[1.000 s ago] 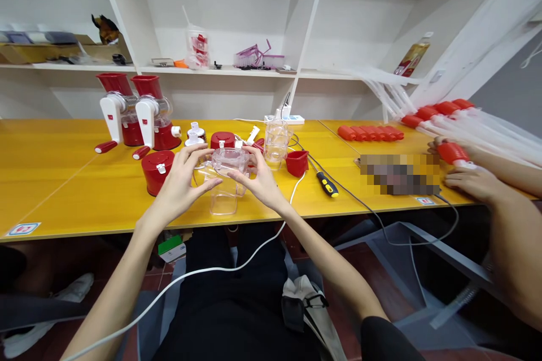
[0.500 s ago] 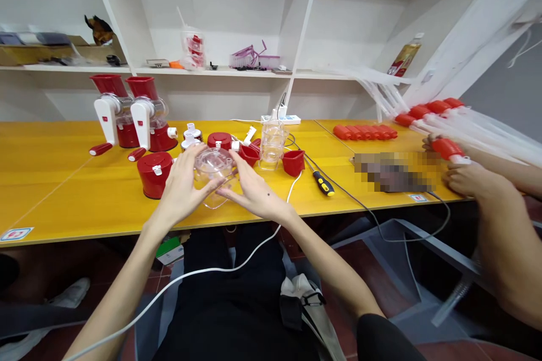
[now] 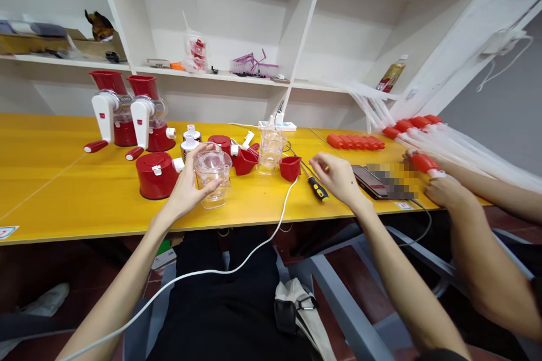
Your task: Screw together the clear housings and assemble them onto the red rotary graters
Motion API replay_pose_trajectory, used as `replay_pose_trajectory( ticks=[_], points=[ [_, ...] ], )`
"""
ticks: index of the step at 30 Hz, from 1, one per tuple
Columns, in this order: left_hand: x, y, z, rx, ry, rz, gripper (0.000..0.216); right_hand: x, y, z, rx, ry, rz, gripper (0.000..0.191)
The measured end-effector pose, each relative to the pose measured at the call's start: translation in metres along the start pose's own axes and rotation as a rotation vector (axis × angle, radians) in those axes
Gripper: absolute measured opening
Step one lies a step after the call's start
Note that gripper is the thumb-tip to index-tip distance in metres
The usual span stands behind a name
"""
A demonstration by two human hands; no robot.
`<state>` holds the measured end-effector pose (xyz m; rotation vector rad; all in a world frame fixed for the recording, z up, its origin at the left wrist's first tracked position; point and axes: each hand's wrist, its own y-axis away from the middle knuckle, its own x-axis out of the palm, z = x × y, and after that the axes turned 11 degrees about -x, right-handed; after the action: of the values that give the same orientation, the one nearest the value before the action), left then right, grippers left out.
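Note:
My left hand (image 3: 188, 183) is curved around the left side of a clear plastic grater housing (image 3: 218, 175), with its thumb across the front and its fingers at the top. The housing stands upright at the table's front. My right hand (image 3: 336, 179) is apart from it, over the table between a black-and-yellow screwdriver (image 3: 317, 188) and a dark phone (image 3: 372, 182). Its fingers are loosely bent, with nothing visible in them. A red grater base (image 3: 156, 176) sits left of my left hand. Red hoppers (image 3: 290, 168) and another clear housing (image 3: 270, 152) stand between my hands.
Two assembled red-and-white rotary graters (image 3: 146, 115) stand at the back left. A white cable (image 3: 237, 269) crosses my lap to the table. On the right, a co-worker's hands (image 3: 444, 187) hold a red piece (image 3: 425, 163). Several red pieces (image 3: 355, 141) lie in a row.
My right hand has left the clear housing and moved right, past the red hopper, towards the screwdriver and phone. My left hand stays at the housing, which now shows more upright.

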<state>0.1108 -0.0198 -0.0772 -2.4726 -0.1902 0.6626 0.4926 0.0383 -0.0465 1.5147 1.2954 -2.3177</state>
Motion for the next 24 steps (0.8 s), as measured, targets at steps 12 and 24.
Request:
replay_pose_trajectory(
  ticks=[12, 24],
  points=[
    [0.005, 0.001, 0.005, -0.006, 0.019, 0.002, 0.096, 0.017, 0.04, -0.079, -0.154, 0.21, 0.556, 0.029],
    [0.003, 0.0, 0.002, -0.004, 0.006, 0.007, 0.089, -0.008, 0.051, -0.077, -0.292, 0.355, 0.622, 0.032]
  ],
)
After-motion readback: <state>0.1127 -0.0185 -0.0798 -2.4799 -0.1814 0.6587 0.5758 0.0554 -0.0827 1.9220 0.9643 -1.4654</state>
